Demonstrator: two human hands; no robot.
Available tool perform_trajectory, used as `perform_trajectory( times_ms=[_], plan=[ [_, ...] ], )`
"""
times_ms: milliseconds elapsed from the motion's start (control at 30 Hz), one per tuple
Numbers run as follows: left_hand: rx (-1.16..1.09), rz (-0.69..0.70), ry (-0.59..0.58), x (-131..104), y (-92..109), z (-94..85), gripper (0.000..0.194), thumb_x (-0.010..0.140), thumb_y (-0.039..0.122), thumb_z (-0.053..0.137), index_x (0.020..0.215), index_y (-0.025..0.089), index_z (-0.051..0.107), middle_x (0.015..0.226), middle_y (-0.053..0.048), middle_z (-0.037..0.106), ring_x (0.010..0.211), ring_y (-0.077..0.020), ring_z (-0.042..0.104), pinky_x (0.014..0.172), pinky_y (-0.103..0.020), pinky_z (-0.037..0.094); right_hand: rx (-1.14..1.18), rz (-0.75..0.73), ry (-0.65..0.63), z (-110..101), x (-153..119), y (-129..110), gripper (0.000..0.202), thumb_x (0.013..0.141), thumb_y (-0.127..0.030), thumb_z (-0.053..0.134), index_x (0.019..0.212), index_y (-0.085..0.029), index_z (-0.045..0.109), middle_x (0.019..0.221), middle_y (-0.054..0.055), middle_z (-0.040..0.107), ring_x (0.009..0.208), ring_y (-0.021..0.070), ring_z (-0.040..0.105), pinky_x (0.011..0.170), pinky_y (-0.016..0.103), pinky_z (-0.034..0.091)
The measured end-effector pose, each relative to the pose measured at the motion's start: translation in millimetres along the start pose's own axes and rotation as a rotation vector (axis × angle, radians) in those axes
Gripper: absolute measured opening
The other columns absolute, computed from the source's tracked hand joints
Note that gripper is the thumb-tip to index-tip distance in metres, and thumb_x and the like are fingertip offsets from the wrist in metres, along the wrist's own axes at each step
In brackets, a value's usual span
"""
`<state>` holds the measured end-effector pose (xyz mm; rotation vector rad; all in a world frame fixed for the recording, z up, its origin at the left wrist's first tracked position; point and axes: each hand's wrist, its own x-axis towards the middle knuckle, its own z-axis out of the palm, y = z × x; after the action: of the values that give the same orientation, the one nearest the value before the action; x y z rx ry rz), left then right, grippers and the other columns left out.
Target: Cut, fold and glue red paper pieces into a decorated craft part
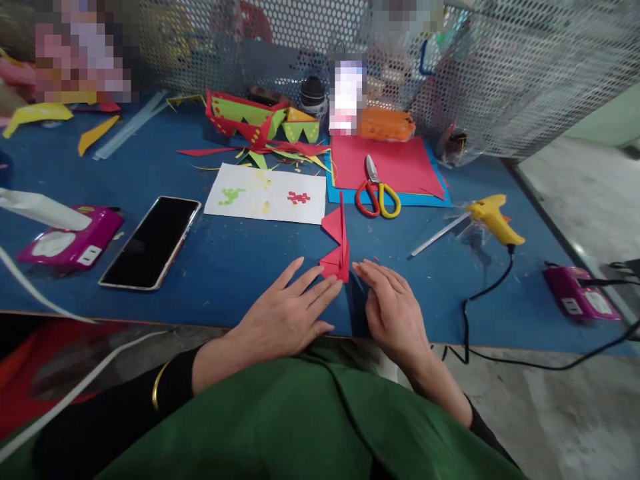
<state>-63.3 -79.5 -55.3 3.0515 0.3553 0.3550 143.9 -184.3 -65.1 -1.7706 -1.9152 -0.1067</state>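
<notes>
A folded red paper piece [334, 227] with pointed flaps lies on the blue table, its narrow upper edge standing up. My left hand [287, 307] is flat with fingers stretched out, the fingertips pressing on the near end of the paper. Just right of the paper rests my right hand [395, 307], its fingers loosely bent and apart from the paper, with nothing visible in it. Beyond the paper is a white card [225, 203] with green, yellow and red dots in clusters. Scissors [373, 190] with red and yellow handles lie on red paper sheets [400, 163].
A phone [153, 243] and a purple power socket [100, 230] are at left. A yellow glue gun [493, 217] with a cord lies right, near another purple socket [575, 293]. Decorated paper glasses [245, 113] and scraps sit behind, before a metal mesh [295, 27].
</notes>
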Motion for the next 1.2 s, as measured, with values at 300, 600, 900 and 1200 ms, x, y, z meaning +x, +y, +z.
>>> perform_trajectory(
  times_ms=[300,600,900,1200],
  plan=[
    [-0.027,-0.005,0.003,-1,0,1.1,0.055,0.103,0.043,0.046,0.148,0.012,0.049,0.148,-0.011,0.059,0.139,-0.0311,0.049,0.122,-0.056,0.025,-0.155,-0.117,-0.072,8,-6,-10,0.052,0.086,0.002,0.039,0.135,-0.009,0.055,0.128,0.013,0.072,0.129,0.0276,0.061,0.108,0.048,0.048],
    [-0.084,-0.029,0.074,-3,-1,4.2,0.056,0.101,0.042,0.050,0.146,0.008,0.050,0.144,-0.014,0.061,0.133,-0.0324,0.053,0.118,-0.054,0.032,-0.048,-0.047,-0.091,8,-5,-9,0.058,0.081,0.002,0.039,0.135,-0.012,0.053,0.127,0.012,0.072,0.123,0.0233,0.064,0.113,0.050,0.042],
    [-0.166,-0.536,0.007,52,-15,-14.5,0.032,0.094,0.039,0.062,0.111,0.012,0.068,0.107,-0.014,0.071,0.101,-0.0290,0.069,0.084,-0.040,0.056,0.312,0.223,0.083,-3,20,2,0.034,0.096,-0.017,0.046,0.128,-0.021,0.058,0.118,0.009,0.077,0.112,0.0209,0.071,0.097,0.040,0.056],
    [-0.127,-0.629,-0.078,97,-15,-11.6,0.040,0.088,0.052,0.063,0.100,0.013,0.066,0.104,-0.018,0.074,0.094,-0.0340,0.073,0.073,-0.041,0.057,0.049,0.513,-0.163,14,144,46,0.020,0.090,-0.025,0.060,0.103,-0.016,0.071,0.100,0.013,0.078,0.095,0.0268,0.074,0.081,0.037,0.055]
  ],
)
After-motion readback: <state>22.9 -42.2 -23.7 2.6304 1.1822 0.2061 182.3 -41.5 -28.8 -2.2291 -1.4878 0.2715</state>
